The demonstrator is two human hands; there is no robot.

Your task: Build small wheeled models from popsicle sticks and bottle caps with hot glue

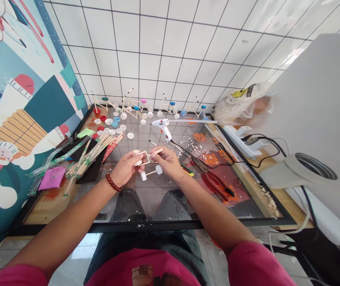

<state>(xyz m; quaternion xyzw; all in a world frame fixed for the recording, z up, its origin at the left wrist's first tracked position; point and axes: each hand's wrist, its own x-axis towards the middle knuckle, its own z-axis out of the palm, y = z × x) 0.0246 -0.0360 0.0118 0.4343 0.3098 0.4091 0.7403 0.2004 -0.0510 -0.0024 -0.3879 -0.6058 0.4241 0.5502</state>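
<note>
Glass table (164,226): finished stick bicycles (134,107) line the edge well beyond the hands, with the glue gun (163,126) nearer. Left hand (125,167) and right hand (168,161), close together, both pinch a stick frame (146,157) that looks barely begun.

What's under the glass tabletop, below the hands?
Through the glass tabletop show the person's two knees in dark trousers and pale floor tiles. The left hand, right hand and stick frame cover the patch directly beneath them.
</note>
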